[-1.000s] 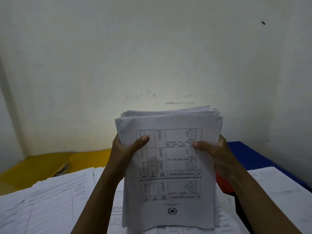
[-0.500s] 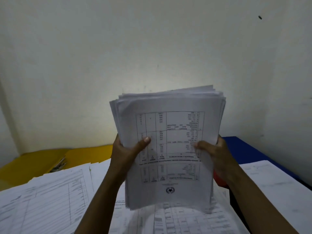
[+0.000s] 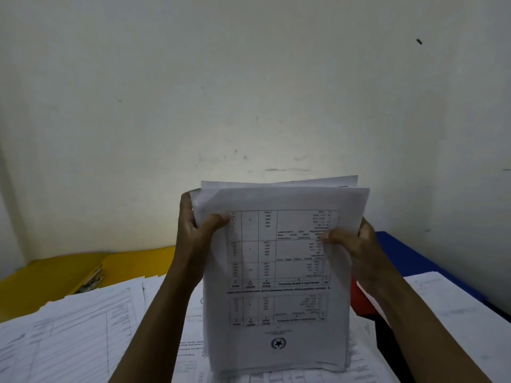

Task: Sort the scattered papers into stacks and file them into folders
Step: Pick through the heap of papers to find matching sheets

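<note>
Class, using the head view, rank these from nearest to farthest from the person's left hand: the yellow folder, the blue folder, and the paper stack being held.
From the left hand:
1. Paper stack: gripped by this hand at its left edge, upright, centre.
2. Yellow folder: lying behind the loose sheets, left.
3. Blue folder: far right, beyond the stack and the right hand.

Left hand (image 3: 197, 230) and right hand (image 3: 352, 244) raised, fingers curled, gripping.

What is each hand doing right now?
Left hand: grips the left edge of the upright paper stack.
Right hand: grips the stack's right edge.
</note>
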